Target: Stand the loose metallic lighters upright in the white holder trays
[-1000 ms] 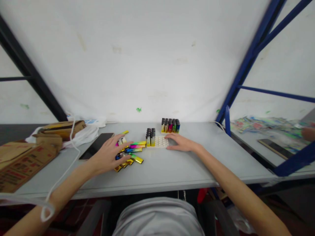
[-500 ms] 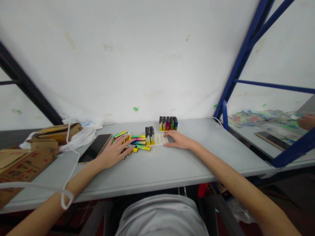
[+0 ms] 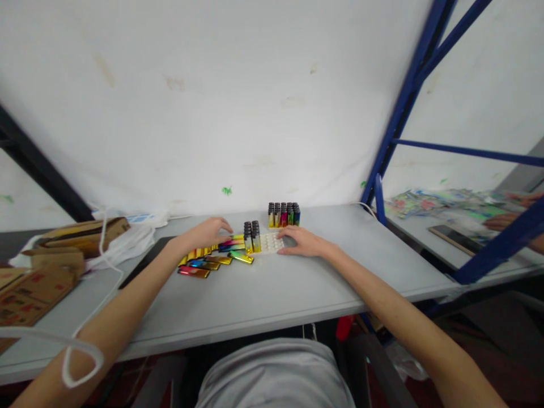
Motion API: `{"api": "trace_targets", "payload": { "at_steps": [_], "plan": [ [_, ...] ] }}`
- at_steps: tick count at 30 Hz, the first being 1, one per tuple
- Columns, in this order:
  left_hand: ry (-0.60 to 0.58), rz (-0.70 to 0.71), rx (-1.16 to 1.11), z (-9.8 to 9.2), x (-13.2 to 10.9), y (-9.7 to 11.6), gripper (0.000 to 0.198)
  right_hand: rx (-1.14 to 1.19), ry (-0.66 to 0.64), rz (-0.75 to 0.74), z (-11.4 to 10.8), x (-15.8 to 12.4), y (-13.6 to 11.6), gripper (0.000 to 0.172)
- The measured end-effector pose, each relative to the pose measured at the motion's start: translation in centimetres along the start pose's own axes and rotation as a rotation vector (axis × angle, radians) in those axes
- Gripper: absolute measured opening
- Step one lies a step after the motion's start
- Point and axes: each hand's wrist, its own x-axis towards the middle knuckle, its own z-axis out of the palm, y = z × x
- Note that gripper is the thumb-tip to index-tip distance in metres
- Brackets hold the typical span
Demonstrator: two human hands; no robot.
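My left hand (image 3: 207, 231) is palm down at the far end of a pile of loose shiny lighters (image 3: 207, 260). Its fingers curl down together onto the lighters beside the white tray (image 3: 272, 243), and what they grip is hidden. My right hand (image 3: 300, 241) lies flat with fingers stretched on the tray's right side. A small cluster of black-capped lighters (image 3: 251, 236) stands upright in the tray's left end. A fuller block of upright lighters (image 3: 283, 215) stands behind the tray near the wall.
The grey table (image 3: 272, 294) holds a dark phone (image 3: 140, 263), a white bag (image 3: 127, 238) and cardboard boxes (image 3: 29, 277) at the left. A blue rack post (image 3: 395, 130) rises at the right. Beyond it, another person's hands (image 3: 510, 218) are at a neighbouring table.
My left hand has moved forward from the middle of the loose pile to its far end and curled its fingers. The loose lighters lie more spread out. My right hand stays on the tray.
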Motion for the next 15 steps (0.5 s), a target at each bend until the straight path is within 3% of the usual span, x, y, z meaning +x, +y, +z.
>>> {"api": "trace_targets", "payload": {
  "at_steps": [7, 11, 15],
  "plan": [
    [0.011, -0.084, -0.088, -0.8, 0.2, 0.4, 0.025, -0.016, -0.005, -0.013, 0.2, 0.1, 0.3, 0.041],
    [0.276, -0.082, -0.22, -2.3, 0.0, 1.9, 0.026, -0.023, 0.029, 0.002, 0.5, -0.1, 0.1, 0.046],
    [0.528, -0.116, -0.543, -3.2, 0.8, 4.9, 0.03, -0.041, 0.094, 0.038, 1.0, -0.2, 0.0, 0.057]
  ]
}}
